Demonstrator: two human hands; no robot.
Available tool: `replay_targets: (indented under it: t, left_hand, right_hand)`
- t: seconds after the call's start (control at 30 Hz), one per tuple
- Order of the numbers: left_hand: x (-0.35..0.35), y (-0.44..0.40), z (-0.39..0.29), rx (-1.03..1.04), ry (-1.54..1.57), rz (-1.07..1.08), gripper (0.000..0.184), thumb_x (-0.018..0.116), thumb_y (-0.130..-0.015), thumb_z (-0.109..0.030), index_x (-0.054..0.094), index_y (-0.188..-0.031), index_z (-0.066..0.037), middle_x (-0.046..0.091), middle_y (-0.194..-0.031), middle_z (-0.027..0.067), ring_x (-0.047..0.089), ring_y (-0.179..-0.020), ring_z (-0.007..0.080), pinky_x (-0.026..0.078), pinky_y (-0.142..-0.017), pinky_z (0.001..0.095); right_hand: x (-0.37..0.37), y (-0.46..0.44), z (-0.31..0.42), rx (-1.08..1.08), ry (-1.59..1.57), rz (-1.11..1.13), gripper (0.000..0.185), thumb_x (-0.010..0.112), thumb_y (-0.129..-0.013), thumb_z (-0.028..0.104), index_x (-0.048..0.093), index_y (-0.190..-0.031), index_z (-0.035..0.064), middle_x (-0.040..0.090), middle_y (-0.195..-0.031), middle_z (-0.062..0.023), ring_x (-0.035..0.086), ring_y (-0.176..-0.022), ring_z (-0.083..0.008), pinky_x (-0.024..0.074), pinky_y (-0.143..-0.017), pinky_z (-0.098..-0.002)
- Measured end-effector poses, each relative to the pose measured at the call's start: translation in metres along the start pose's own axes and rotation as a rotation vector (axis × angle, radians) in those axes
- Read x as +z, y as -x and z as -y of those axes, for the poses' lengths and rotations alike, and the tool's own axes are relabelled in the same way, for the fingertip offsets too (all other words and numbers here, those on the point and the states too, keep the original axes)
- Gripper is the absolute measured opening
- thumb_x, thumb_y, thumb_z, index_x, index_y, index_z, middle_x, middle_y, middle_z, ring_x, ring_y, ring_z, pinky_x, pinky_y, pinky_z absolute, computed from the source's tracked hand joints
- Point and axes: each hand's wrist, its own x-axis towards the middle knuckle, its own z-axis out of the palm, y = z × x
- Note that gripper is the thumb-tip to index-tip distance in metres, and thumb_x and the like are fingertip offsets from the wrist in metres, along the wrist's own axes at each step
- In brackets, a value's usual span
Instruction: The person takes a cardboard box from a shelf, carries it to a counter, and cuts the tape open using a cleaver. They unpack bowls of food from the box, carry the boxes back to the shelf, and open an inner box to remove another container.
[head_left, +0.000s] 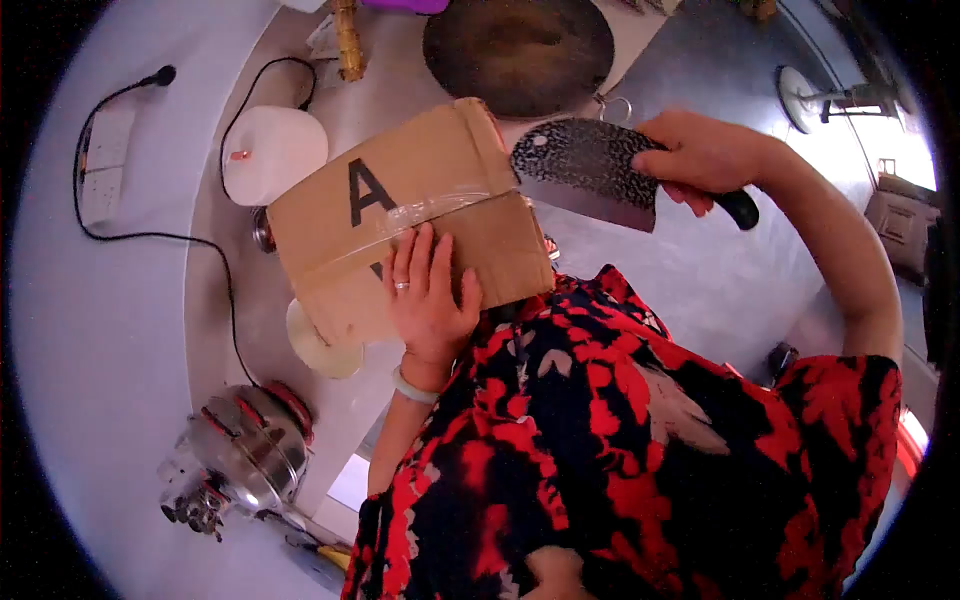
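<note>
My right hand [700, 155] is wrapped round the black handle of a cleaver [595, 160]. The cleaver has a dark, textured blade with a brighter edge, and its far end is at the right side of a cardboard box [330, 250]; whether it touches the box I cannot tell. A large printed "A" and a strip of clear tape mark the box's upper face. Flat on that face lies my left hand [432, 295], fingers stretched out, with a ring and a pale bracelet. Part of the "A" side's other lettering is hidden under this hand.
Beyond the box is a large round dark board or pan [518, 50]. A white rounded appliance [275, 155] with a black cord stands to the left. A shiny metal pot-like appliance [245, 445] sits at the lower left, and a pale round disc [325, 345] lies partly under the box.
</note>
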Motion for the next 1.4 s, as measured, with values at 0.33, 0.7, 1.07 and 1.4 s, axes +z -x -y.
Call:
replay_targets:
  t: [0.33,0.7,1.07,1.4]
  left_hand:
    - [-0.015,-0.013,-0.005,-0.019,0.047,0.041,0.052,0.064,-0.08,-0.03,0.054,-0.125,-0.006,0.049,-0.126,0.0133,0.043,-0.117,0.0335,0.031,-0.101,0.0464]
    - [-0.017,-0.025,0.007,0.067,0.248,0.056,0.043,0.066,-0.081,-0.021,0.057,-0.12,-0.004,0.051,-0.122,0.0132,0.046,-0.115,0.0333,0.033,-0.1,0.0452]
    - [-0.058,0.04,0.124,-0.625,0.437,-0.122,0.057,0.061,-0.088,-0.018,0.038,-0.137,0.0,0.049,-0.131,0.0183,0.047,-0.12,0.0299,0.035,-0.102,0.037]
    - [-0.043,0.076,0.114,-0.861,1.183,-0.091,0.047,0.047,-0.097,-0.02,0.035,-0.137,0.001,0.048,-0.129,0.0129,0.046,-0.118,0.0233,0.037,-0.101,0.0349]
  right_hand:
    - [0.064,0.007,-0.034,0.073,-0.794,-0.001,0.024,0.053,-0.089,0.029,0.053,-0.084,0.0052,0.05,-0.056,-0.0029,0.046,-0.036,-0.012,0.0392,-0.032,-0.0266]
    - [0.125,0.011,0.0,0.074,-0.948,-0.223,0.02,0.048,-0.092,0.025,0.05,-0.089,0.005,0.051,-0.058,-0.0033,0.047,-0.038,-0.0118,0.041,-0.036,-0.025]
    - [0.162,-0.006,0.039,0.05,-1.098,-0.266,0.019,0.047,-0.095,0.024,0.052,-0.091,0.0062,0.052,-0.06,-0.0031,0.05,-0.042,-0.0147,0.0432,-0.039,-0.0286]
    - [0.194,-0.027,0.08,0.097,-1.122,-0.325,0.018,0.047,-0.095,0.025,0.048,-0.093,0.0063,0.053,-0.062,-0.0049,0.048,-0.039,-0.0142,0.0423,-0.036,-0.0279]
